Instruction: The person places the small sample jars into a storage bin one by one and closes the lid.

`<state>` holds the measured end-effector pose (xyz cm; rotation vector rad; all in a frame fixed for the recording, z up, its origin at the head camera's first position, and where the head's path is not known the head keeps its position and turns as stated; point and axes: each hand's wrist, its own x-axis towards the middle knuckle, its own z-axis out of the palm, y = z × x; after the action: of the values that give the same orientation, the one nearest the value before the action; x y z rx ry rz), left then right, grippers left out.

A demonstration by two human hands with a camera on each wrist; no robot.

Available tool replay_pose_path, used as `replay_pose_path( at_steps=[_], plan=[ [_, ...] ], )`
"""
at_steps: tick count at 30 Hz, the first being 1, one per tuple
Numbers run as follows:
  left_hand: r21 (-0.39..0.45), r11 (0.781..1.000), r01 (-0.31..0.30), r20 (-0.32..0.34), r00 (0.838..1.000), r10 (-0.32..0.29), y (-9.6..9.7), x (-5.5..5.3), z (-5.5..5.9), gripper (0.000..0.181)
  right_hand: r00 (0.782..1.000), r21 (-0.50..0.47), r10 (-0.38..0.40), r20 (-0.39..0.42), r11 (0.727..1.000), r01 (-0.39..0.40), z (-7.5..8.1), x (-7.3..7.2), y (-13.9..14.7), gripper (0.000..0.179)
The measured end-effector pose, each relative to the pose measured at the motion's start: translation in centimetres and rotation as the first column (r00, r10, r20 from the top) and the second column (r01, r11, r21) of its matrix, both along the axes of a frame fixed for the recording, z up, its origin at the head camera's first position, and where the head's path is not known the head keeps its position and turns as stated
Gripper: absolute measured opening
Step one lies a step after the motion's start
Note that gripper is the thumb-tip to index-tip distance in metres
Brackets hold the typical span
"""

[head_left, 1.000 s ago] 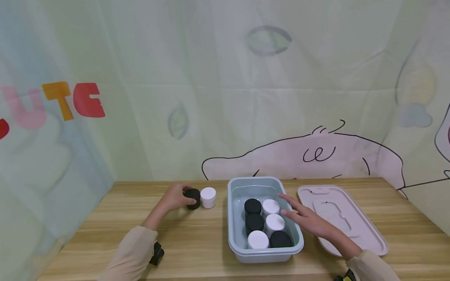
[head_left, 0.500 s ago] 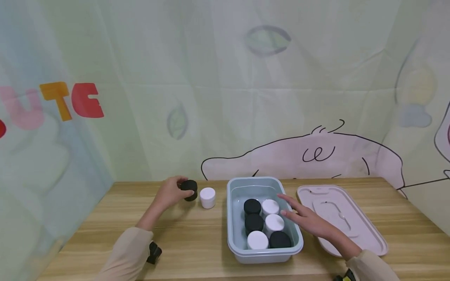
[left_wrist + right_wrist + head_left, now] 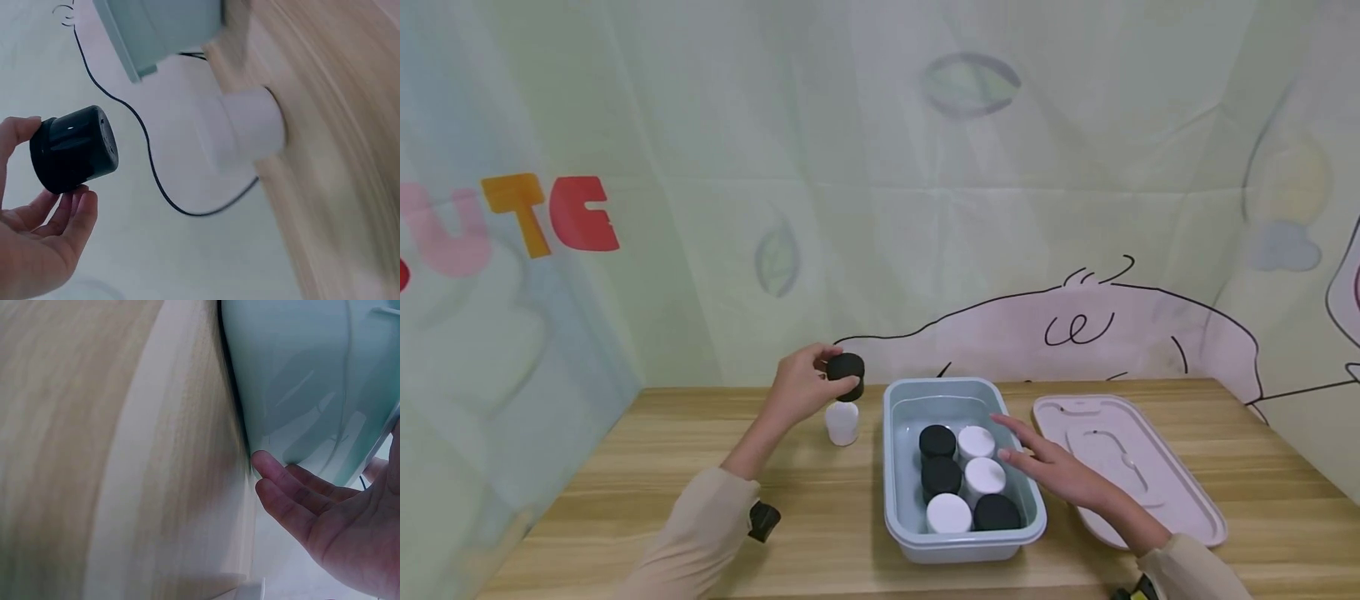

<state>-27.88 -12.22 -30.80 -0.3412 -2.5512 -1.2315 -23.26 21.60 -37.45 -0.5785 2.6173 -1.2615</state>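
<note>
Left hand (image 3: pixel 801 387) holds black jar (image 3: pixel 846 375) raised — gap to bin rim (image 3: pixel 889 458).

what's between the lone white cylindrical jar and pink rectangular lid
In the head view, a pale blue rectangular plastic tub holding three black and three white cylindrical jars, plus the right hand.

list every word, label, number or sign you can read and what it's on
"UT", then a red letter that looks like "E": on the backdrop, left side.
Red shape at the backdrop's left edge: cut off, unreadable.
Marks on the base of the black jar in the left hand: too blurred to read.
I can read no other text.
</note>
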Motion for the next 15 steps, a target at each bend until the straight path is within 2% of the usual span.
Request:
replay_pose_path(
  at_steps=[6, 11, 15],
  plan=[
    [0.01, 0.998, 0.065, -0.041, 0.997, -0.065, 3.0, -0.1, 0.6, 0.044, 1.0, -0.004, 0.0, -0.005, 1.0, 0.0, 0.1, 0.1, 0.0, 0.054],
    [-0.009, 0.995, 0.103, -0.074, 0.992, -0.104, 5.1, -0.4, 0.5, 0.043, 1.0, -0.004, 0.001, -0.011, 1.0, -0.001, 0.1, 0.1, -0.1, 0.054],
    [-0.012, 0.993, 0.12, -0.051, 0.991, -0.12, 6.4, -0.7, 0.1, 0.043, 1.0, -0.001, 0.008, -0.02, 1.0, -0.008, 0.0, 0.0, 0.0, 0.054]
  ],
)
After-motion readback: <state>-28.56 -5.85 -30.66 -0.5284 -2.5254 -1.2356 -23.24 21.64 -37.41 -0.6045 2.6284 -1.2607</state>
